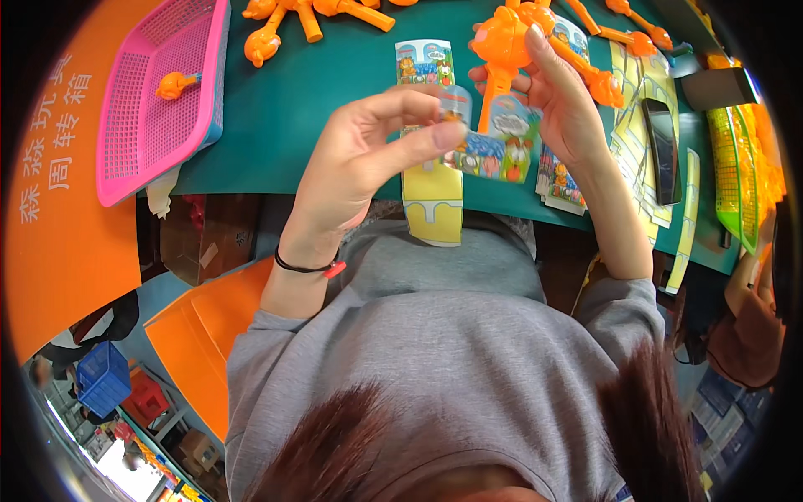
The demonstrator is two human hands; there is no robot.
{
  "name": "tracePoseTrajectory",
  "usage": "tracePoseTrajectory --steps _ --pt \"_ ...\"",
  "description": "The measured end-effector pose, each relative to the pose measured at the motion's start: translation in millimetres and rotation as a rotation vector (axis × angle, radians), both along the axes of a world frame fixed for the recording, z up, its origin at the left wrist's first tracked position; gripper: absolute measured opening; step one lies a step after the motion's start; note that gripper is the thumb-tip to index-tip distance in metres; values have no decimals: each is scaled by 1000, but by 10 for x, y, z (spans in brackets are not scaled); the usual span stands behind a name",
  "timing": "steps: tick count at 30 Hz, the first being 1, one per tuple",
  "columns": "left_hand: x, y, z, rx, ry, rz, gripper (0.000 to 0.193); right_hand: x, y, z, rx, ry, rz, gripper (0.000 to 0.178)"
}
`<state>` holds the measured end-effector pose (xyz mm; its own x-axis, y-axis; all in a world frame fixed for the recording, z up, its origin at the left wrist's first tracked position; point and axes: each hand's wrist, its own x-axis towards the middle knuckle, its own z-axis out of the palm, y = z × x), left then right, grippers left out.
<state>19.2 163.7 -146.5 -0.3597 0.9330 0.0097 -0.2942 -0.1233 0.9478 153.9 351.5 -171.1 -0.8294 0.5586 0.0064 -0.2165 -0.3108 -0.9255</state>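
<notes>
My left hand [339, 159] pinches one edge of a printed cartoon sticker [502, 159] between thumb and fingers. The sticker is slightly blurred and partly see-through. My right hand [569, 105] is closed round an orange plastic toy [500, 42] with a round animal-shaped head and a slim stem pointing down. The stem's lower end meets the sticker's upper edge; whether they are stuck together I cannot tell. Under my hands a strip of cartoon stickers [424, 63] lies on the table, its bare yellow backing [435, 219] hanging over the near edge.
On the green table [335, 71], a pink mesh basket [113, 159] at left holds one orange toy [174, 84]. More orange toys [263, 46] lie at the far side. Yellow backing strips, a dark phone [662, 155] and a green basket [726, 180] stand right. Another person's arm shows far right.
</notes>
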Motion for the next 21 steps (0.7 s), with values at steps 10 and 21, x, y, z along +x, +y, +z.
tracePoseTrajectory --steps 10,21 --pt "-24 136 -33 -153 113 -41 26 -26 -80 70 -177 -86 -10 41" --pt "-11 166 -77 -151 106 -31 25 -31 -100 71 -230 -57 -17 36"
